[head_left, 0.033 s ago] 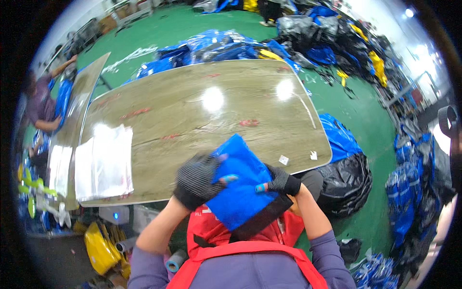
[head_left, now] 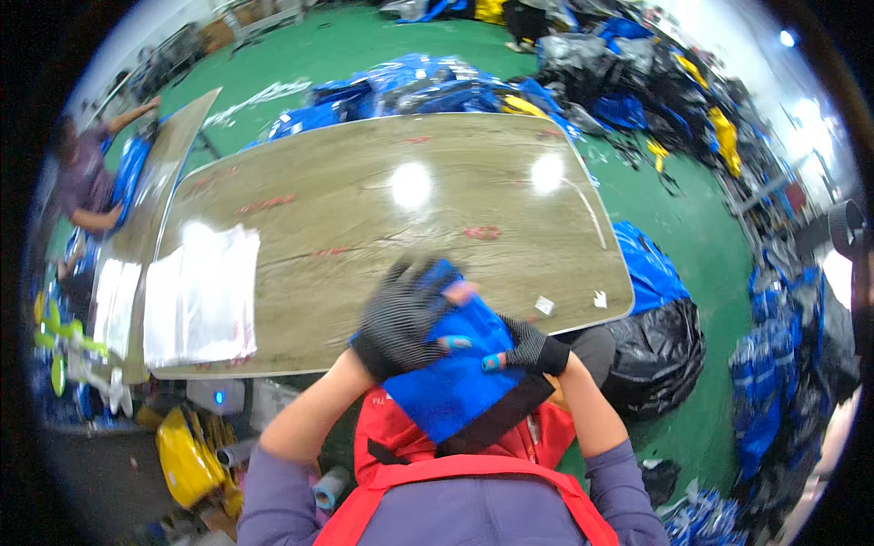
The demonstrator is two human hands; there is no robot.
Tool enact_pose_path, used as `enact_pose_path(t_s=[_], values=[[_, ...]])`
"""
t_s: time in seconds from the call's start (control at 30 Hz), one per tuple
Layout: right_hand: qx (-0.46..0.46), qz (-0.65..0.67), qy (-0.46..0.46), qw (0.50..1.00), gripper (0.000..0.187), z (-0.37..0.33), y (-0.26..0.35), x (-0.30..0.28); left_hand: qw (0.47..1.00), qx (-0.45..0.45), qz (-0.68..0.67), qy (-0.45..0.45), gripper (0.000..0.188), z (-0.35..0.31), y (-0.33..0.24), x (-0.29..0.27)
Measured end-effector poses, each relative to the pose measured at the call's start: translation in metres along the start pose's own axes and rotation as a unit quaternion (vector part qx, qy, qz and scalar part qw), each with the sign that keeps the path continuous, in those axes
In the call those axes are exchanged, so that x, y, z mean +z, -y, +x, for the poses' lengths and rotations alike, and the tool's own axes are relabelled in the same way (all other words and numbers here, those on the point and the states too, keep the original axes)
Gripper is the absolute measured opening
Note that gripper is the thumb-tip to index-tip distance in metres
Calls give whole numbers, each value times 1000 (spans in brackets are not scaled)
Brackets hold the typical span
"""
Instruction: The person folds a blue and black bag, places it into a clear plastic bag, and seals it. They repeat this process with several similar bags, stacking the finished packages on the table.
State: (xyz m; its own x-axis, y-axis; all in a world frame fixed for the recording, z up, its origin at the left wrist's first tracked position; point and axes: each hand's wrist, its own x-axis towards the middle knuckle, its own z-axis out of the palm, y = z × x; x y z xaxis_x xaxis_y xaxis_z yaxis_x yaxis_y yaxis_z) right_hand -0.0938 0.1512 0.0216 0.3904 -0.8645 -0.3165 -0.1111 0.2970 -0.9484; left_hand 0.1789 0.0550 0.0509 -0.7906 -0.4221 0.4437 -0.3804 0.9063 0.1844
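Note:
Above my lap I hold a flat blue bag [head_left: 469, 369] of smooth sheet material with a black band along its lower right edge. My left hand [head_left: 396, 328], in a striped black-and-grey glove with bare fingertips, is closed on its upper left part. The thumb presses on the blue face; the other fingers are partly blurred near the top corner. My right hand [head_left: 533, 350], gloved the same way, pinches the right edge with its thumb on top and its other fingers hidden beneath. A red apron [head_left: 391, 428] lies behind the bag.
Before me stands a wood-patterned table [head_left: 364, 218] with a stack of clear plastic sleeves [head_left: 200, 300] at its left and small white scraps [head_left: 544, 305] at its right. A black-and-blue bundle [head_left: 655, 350] sits beside it. A co-worker [head_left: 86, 182] handles blue material at far left.
My left hand has slid up and to the right across the bag, covering more of its upper part. My right hand keeps its pinch in nearly the same place.

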Motion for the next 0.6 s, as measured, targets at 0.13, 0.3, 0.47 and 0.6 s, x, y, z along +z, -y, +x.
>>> enact_pose_path(t_s=[0.13, 0.3, 0.47, 0.6], values=[[151, 36, -29, 987, 79, 4, 0, 19, 986, -44, -110, 120, 61, 8, 21, 65], [139, 83, -88, 983, 79, -14, -19, 20, 981, -162, 64, -88, 26, -58, 133, 9], [156, 99, -139, 973, 87, -26, -37, 10, 827, -483, 225, -180, 23, -226, 241, -87], [132, 102, -139, 976, 84, -25, -40, 13, 843, -486, 204, -108, 14, -296, 270, -59]])
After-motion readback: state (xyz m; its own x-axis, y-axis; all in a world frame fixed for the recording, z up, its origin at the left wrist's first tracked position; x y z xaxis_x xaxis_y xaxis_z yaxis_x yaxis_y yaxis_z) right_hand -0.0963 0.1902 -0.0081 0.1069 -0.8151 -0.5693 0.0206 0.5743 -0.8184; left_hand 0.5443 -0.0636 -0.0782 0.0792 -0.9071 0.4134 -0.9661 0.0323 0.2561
